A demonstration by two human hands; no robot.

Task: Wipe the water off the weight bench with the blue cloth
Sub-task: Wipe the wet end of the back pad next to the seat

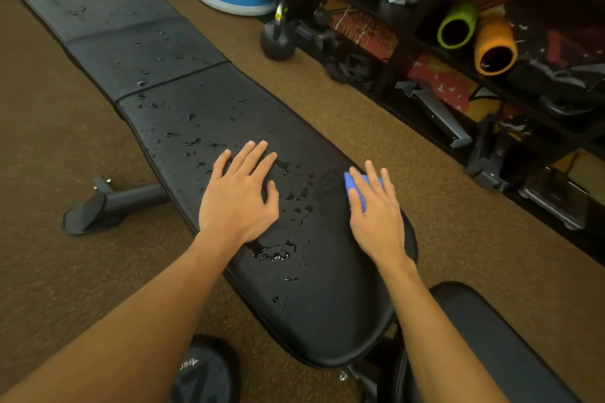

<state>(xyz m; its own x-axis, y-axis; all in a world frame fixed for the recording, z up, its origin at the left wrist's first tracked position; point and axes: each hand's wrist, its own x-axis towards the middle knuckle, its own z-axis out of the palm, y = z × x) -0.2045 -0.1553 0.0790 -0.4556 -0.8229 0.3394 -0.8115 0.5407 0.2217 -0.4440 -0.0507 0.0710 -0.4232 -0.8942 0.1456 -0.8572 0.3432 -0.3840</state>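
The left grip [240, 193] lies flat, released, on the wet bench [327, 311]. The right grip [376, 209], also unclenched, presses the blue cloth [348, 183] near the bench's right edge.

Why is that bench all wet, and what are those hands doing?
A person is cleaning water off a black weight bench. The right hand presses a blue cloth flat against the pad near its right edge. The left hand lies flat on the pad beside it, holding nothing. Water drops sit between the hands and are scattered all the way up the bench, so most of the wiping is not done yet.
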